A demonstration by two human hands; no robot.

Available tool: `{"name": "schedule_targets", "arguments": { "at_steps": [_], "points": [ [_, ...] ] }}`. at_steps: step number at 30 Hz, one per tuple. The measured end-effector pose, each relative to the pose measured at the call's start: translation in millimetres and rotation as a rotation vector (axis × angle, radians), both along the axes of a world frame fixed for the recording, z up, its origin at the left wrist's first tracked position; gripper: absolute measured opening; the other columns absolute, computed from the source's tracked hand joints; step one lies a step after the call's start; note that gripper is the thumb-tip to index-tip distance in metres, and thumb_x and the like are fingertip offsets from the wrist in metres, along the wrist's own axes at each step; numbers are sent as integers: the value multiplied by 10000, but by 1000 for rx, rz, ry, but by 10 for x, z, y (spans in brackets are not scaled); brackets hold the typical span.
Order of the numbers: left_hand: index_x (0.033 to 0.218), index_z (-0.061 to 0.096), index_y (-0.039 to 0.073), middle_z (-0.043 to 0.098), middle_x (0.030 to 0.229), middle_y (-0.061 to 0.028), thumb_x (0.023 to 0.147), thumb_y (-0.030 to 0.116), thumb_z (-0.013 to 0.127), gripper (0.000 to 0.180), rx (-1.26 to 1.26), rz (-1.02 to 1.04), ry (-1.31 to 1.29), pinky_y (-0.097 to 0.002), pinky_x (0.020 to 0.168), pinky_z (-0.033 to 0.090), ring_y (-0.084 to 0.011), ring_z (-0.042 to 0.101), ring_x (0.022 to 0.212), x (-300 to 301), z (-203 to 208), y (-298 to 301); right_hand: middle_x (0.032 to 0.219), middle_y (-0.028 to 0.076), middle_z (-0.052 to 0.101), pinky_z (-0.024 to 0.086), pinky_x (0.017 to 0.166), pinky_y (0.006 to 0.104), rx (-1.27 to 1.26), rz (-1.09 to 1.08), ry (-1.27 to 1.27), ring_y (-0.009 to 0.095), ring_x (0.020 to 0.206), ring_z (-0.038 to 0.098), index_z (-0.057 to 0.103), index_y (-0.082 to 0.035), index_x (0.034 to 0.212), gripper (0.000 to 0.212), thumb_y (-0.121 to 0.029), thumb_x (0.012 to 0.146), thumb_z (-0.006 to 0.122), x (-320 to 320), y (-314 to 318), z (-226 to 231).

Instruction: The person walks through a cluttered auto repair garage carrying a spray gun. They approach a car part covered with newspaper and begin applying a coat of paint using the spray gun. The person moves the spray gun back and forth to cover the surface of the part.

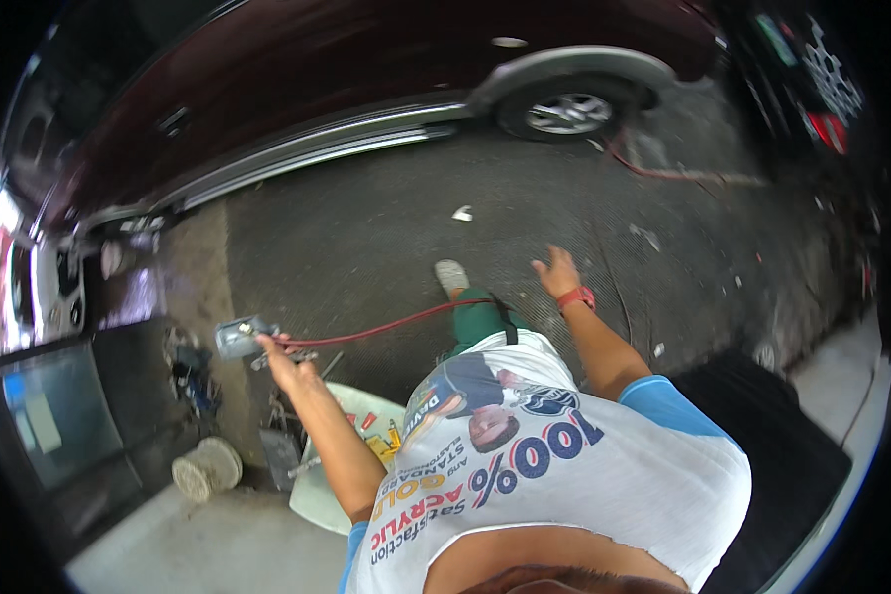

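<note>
Grey-cupped metal spray gun [243,338], held in bare left hand [285,364].
Left fingers closed around its handle side, cup projecting left of the grip; thin red hose [396,323] trails rightward from the grip to green shorts [472,322]. Bare right hand [558,272] well right of the grip, fingers spread, apparently unladen. Step, judged: carrying; next move calls for hose slack.

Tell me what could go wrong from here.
1. The red hose runs from the grey tool in the left hand across to the green shorts, so it might snag on the body and tug the tool.
2. A white scrap lies on the floor ahead of the shoe; it could slip underfoot.
3. The red line on the floor near the wheel may catch a foot.
</note>
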State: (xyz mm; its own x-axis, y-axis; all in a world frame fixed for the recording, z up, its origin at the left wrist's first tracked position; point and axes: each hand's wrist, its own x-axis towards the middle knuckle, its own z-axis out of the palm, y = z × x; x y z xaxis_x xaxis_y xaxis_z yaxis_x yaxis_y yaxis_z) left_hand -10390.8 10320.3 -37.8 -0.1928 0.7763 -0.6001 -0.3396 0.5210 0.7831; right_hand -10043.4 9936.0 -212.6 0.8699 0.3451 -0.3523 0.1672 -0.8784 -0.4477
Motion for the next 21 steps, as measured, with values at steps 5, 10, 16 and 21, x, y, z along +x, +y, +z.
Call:
{"name": "schedule_targets", "arguments": {
  "at_steps": [5,10,16,21],
  "points": [
    [1012,666,129,665,863,-18,905,544,759,439,-60,59,102,-340,683,458,-141,532,730,214,5,299,1471,233,528,443,1116,462,556,751,383,382,1351,530,481,-44,1490,676,-380,945,699,-256,2476,952],
    [953,653,71,662,824,-37,956,318,769,273,133,111,-138,-192,534,435,-90,595,667,505,260,533,1484,223,522,480,1073,430,672,1242,657,343,1264,610,457,-42,1507,669,-405,988,671,-1046,3887,2029],
    [1019,602,59,634,881,-8,994,258,726,236,219,102,-123,-247,617,504,-86,607,754,500,94,704,1157,158,697,520,923,359,691,1108,934,216,1039,672,568,-16,1339,472,-401,1065,562,-1845,4629,1816],
    [1140,594,96,659,952,-3,980,231,724,246,187,-24,-93,-251,571,488,-82,608,771,217,-137,1215,1026,86,694,533,708,306,575,1072,883,126,849,624,649,-23,1182,409,-405,1063,568,-2077,5237,1847]
  ]
}}
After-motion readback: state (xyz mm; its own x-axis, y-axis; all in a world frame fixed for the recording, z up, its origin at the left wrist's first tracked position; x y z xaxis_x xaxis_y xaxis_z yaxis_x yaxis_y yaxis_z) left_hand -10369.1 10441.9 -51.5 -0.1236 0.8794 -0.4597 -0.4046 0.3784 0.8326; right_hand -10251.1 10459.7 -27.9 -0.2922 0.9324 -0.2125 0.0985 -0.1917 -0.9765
